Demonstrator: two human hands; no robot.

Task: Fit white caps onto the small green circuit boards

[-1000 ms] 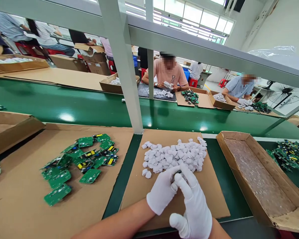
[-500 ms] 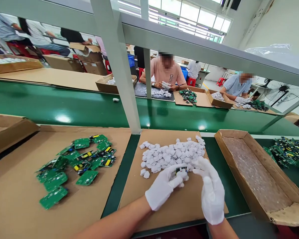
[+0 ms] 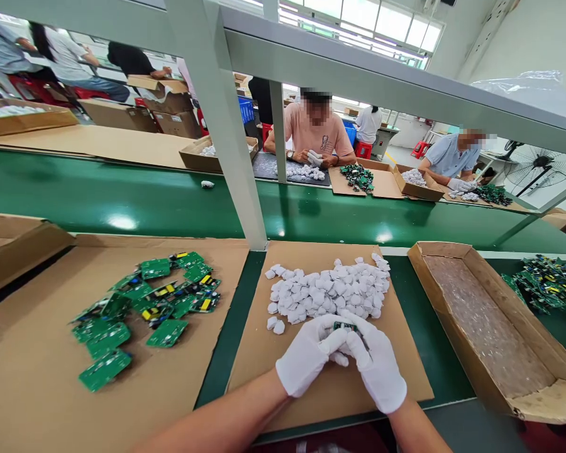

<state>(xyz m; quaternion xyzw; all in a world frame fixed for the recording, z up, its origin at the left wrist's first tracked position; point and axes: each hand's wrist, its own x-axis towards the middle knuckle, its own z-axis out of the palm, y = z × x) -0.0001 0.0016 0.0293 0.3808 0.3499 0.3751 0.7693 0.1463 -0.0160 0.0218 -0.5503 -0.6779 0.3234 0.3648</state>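
Both of my hands wear white gloves and meet over the middle cardboard sheet (image 3: 283, 371). Between the fingers of my left hand (image 3: 306, 352) is a small circuit board (image 3: 344, 326), partly covered by the gloves. The fingers of my right hand (image 3: 377, 362) close on the same board from the other side. Just beyond my fingertips lies a pile of small white pieces (image 3: 321, 289). To the left, green circuit boards with yellow and black parts (image 3: 170, 302) are heaped on a wider cardboard sheet (image 3: 28, 377).
At the right stands a long cardboard tray (image 3: 490, 333), with more circuit boards (image 3: 551, 283) beyond it. A metal post (image 3: 236, 157) rises behind the sheets. Across the green bench (image 3: 193, 207) two people sit handling parts. Another box (image 3: 19, 251) is at the left.
My right hand has moved left and inward, from open beside the pile to closed on the board. My left hand keeps its hold. The view has shifted slightly.
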